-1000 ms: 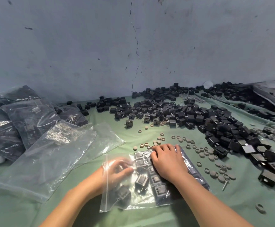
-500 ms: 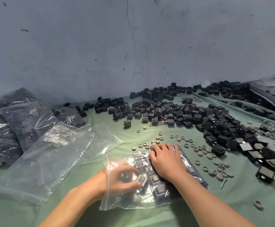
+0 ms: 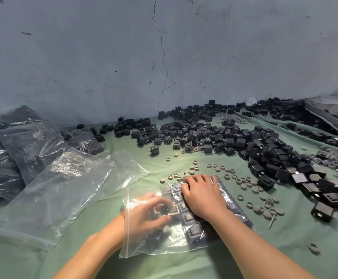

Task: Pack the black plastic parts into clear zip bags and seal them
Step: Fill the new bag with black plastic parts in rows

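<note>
A clear zip bag [image 3: 144,244] lies flat on the green cloth in front of me, its open mouth to the left. Rows of black plastic parts [image 3: 190,216] lie inside it. My left hand [image 3: 150,214] is inside the bag through the mouth, blurred, its fingers and thumb curled round one black part [image 3: 173,210]. My right hand [image 3: 202,196] rests flat on top of the bag, fingers straight, pressing the parts under the plastic. A large loose heap of black parts [image 3: 224,137] lies beyond, along the wall.
Empty clear bags [image 3: 59,188] lie to the left. Filled bags [image 3: 29,146] of black parts are stacked at far left. Several small grey round caps [image 3: 248,184] and a screw [image 3: 271,222] are scattered right of the bag. A wall closes the back.
My left hand has shifted a little deeper into the bag with a black part between its fingers. My right hand has stayed pressed on top of the bag.
</note>
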{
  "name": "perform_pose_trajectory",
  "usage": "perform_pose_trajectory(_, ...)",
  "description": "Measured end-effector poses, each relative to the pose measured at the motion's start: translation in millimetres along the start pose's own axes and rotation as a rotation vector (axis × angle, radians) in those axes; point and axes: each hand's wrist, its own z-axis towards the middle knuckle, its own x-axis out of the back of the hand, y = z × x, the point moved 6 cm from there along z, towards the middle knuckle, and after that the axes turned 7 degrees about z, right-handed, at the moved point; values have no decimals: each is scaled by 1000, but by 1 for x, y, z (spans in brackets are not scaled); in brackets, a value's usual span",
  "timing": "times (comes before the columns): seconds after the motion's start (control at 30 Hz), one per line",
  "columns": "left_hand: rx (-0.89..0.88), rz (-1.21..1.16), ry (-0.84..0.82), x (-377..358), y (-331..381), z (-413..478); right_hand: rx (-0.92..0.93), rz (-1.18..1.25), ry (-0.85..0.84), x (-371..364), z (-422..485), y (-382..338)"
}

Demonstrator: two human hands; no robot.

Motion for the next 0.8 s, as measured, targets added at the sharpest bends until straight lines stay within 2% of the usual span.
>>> perform_pose_trajectory(0.2,116,-10,-25,-3,2,5,1,-6,4,1,1,0)
perform_pose_trajectory(0.37,143,12,-25,18,-13,-13,2,-7,0,0,-1,0)
perform_pose_trajectory(0.53,144,71,43,20,-27,-17,10,-10,-6,1,0,-1)
perform_pose_trajectory(0.67,47,-58,230,3,-8,-8,5,-3,-5,0,0,-1)
perform_pose_trajectory(0.73,30,44,168,-3,-8,-1,5,-3,-5,0,0,0)
perform_pose_trajectory(0.8,95,27,102,1,-18,-2,3,-1,-3,1,1,0)
